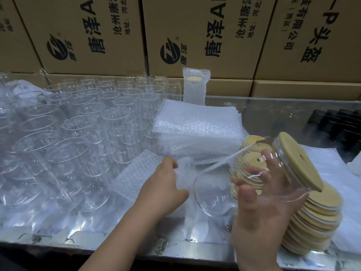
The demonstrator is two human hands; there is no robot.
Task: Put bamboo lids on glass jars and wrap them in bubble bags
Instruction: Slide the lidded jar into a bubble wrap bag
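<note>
Printed cardboard boxes (pixel 93 36) stand as a wall behind a shiny table (pixel 136 249). Rows of empty glass jars (pixel 68 133) fill its left side, many blurring into one another. At the middle lies a stack of bubble bags (pixel 197 124), with one wrapped jar (pixel 194 85) upright behind it.

The right hand (pixel 259 212) comes up from the bottom edge, palm toward the camera. Its grip is wide around a lidded jar (pixel 214 192): the thumb lies across the near side, and the spread fingers show through the glass. This jar is tilted, base low toward the left, and its bamboo lid (pixel 297 159) points up to the right.

The left hand (pixel 162 186) reaches in from below. Its grip is narrow, pinching a crumpled bubble bag (pixel 185 167) just beside the jar's base.

A heap of loose lids (pixel 316 218) sits behind the right hand, partly hidden by it. Dark objects (pixel 336 126) at the far right are too dim to identify.
</note>
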